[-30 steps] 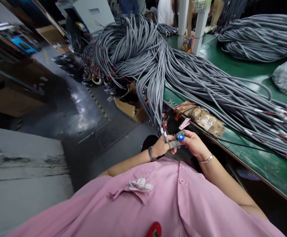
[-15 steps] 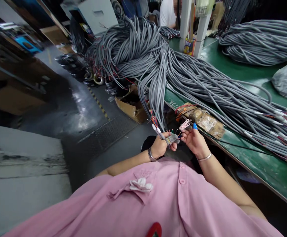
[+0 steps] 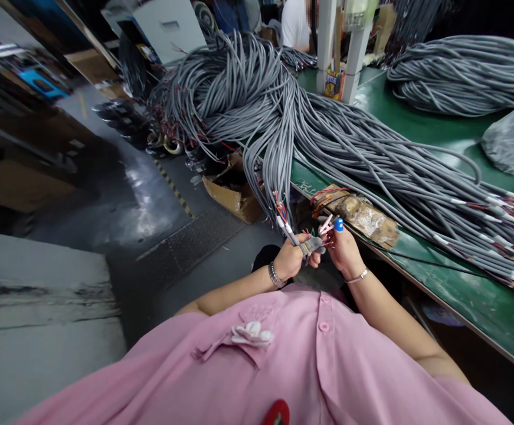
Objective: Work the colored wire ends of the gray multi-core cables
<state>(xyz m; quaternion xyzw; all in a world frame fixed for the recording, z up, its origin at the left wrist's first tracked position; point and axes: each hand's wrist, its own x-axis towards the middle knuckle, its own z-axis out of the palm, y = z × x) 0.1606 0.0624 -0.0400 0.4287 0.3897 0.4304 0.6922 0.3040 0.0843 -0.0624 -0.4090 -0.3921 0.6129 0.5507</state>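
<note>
Wrapped round the end of a grey cable [image 3: 290, 235], my left hand [image 3: 292, 258] is closed, with a grey covering on its thumb. Thin coloured wires fan out from the cable end between the hands. My right hand [image 3: 344, 251], with a blue cover on a fingertip, pinches a pale pink clip [image 3: 326, 225] close to these wires. Other cable ends with white sleeves and bare coloured wires [image 3: 278, 206] hang just beyond my left hand. Their cables come down from the large grey bundle [image 3: 283, 112].
The green table [image 3: 464, 295] runs along the right, with a taped block [image 3: 367, 218] at its edge. A cable coil [image 3: 464, 74] and plastic bag [image 3: 513, 141] lie farther back. A cardboard box [image 3: 232, 192] stands on the floor. A person in white [image 3: 295, 26] is beyond the table.
My right hand has turned inward and brought the pink clip closer to the wires at my left hand. My left hand has shifted slightly to the right, still holding the cable.
</note>
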